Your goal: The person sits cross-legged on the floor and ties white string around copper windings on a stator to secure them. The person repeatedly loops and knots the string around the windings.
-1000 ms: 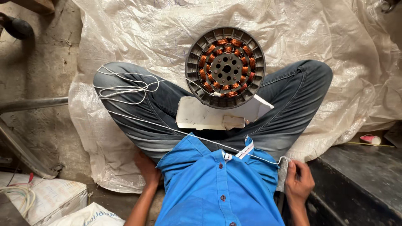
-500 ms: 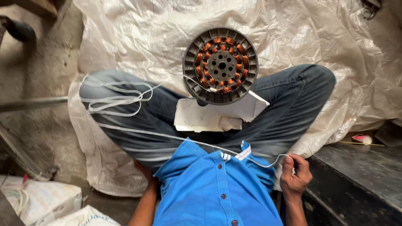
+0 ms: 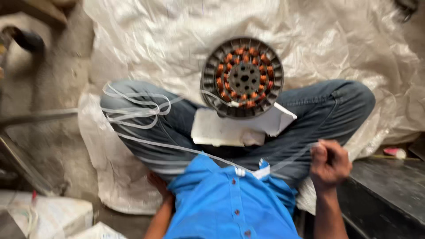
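A round motor stator [image 3: 242, 77] with orange copper coils rests on my crossed legs in jeans, above a white sheet [image 3: 221, 131]. My right hand [image 3: 330, 164] is a fist by my right thigh, closed on a thin white strand [image 3: 177, 148]. The strand crosses my lap to several loose loops [image 3: 133, 110] lying on my left knee. My left hand [image 3: 157, 183] sits low beside my left hip, mostly hidden by my blue shirt [image 3: 230, 203]; its fingers do not show. The picture is blurred.
A crumpled white woven sack [image 3: 155, 40] covers the floor under and beyond my legs. A dark slab [image 3: 389, 190] lies at the right, with a small pink and white object [image 3: 394, 152] behind it. A metal bar [image 3: 35, 116] and a white bag [image 3: 48, 217] are at the left.
My right hand has risen from beside my hip to thigh height and closed into a fist on the white strand, drawing it taut. The left hand has stayed low.
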